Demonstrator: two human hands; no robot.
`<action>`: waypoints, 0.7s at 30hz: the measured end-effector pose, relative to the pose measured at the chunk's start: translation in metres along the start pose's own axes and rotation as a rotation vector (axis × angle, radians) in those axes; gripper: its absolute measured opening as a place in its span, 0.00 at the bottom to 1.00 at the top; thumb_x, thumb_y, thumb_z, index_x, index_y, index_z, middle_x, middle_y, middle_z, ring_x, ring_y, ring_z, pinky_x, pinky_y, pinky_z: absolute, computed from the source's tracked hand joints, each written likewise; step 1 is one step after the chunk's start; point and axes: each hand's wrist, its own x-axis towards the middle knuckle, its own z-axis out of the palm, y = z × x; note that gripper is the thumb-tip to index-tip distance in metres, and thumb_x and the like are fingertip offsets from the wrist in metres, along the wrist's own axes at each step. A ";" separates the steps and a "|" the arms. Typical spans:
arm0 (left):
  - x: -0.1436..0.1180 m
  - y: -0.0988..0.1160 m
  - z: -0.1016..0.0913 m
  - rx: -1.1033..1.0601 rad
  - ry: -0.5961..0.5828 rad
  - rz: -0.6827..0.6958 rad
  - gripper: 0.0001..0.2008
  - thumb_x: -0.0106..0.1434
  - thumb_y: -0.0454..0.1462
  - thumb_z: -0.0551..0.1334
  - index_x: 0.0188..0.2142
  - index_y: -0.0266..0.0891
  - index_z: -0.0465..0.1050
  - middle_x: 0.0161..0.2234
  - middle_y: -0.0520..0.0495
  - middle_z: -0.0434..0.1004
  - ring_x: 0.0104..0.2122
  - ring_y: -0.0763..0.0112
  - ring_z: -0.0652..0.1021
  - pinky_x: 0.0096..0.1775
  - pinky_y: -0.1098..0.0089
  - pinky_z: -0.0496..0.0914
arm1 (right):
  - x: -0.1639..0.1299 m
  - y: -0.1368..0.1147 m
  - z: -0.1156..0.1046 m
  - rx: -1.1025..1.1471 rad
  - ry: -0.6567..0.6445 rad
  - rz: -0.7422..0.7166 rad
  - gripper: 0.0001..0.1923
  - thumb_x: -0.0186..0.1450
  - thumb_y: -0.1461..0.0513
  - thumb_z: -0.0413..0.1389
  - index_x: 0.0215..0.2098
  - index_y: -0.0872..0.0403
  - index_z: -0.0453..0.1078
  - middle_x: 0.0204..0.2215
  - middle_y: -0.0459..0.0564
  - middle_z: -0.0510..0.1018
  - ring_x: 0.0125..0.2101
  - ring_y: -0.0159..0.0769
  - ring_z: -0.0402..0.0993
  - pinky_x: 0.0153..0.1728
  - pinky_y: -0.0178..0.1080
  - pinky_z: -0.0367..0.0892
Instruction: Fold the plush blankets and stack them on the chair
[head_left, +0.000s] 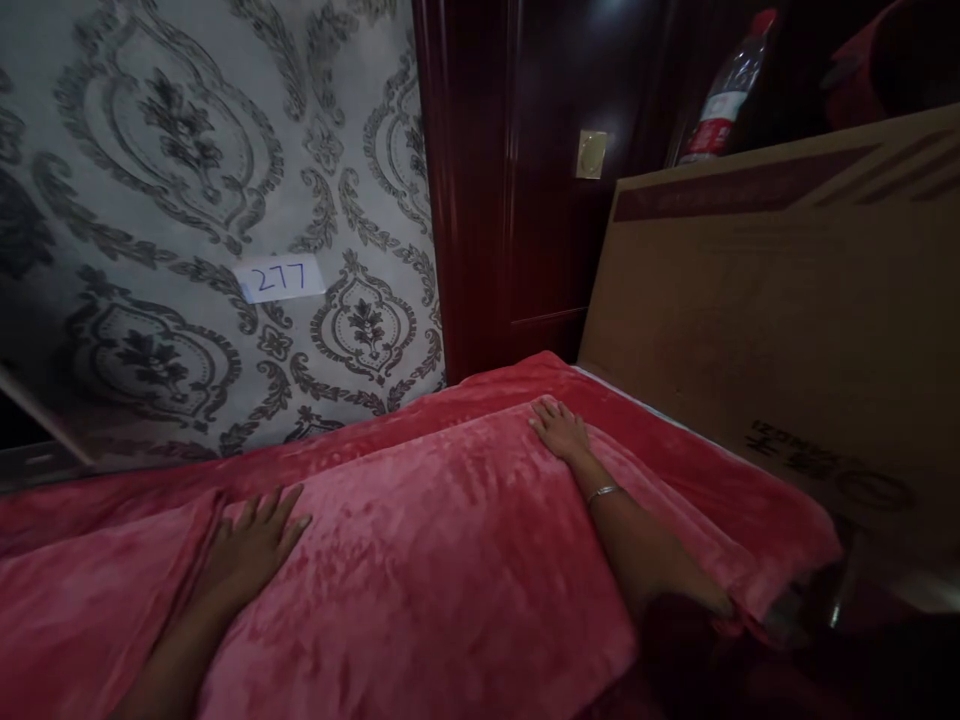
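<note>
The red fuzzy blanket (450, 560) fills the bottom of the frame, folded into a thick pad on the bed, and it looks soft, floppy and light, so it would sag and bend if picked up from one spot. The left hand (251, 545) lies flat and open on its lower left edge, and the right hand (559, 430) lies flat and open on its far corner near the middle of the frame, with a thin bracelet (604, 492) on the wrist. The edges and corners look like the best places to pinch it, and a big cardboard box (772, 320) stands close on the right, with patterned wallpaper (187, 200) at the upper left.

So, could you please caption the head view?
Both hands, left and right, flat on a red blanket beside patterned wallpaper.
</note>
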 end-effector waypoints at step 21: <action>-0.008 0.027 -0.035 0.065 -0.119 -0.016 0.31 0.72 0.45 0.40 0.70 0.33 0.52 0.70 0.33 0.51 0.68 0.42 0.57 0.62 0.40 0.54 | -0.006 0.051 -0.020 0.140 0.093 0.357 0.24 0.72 0.52 0.49 0.56 0.59 0.72 0.53 0.68 0.76 0.55 0.50 0.74 0.50 0.43 0.67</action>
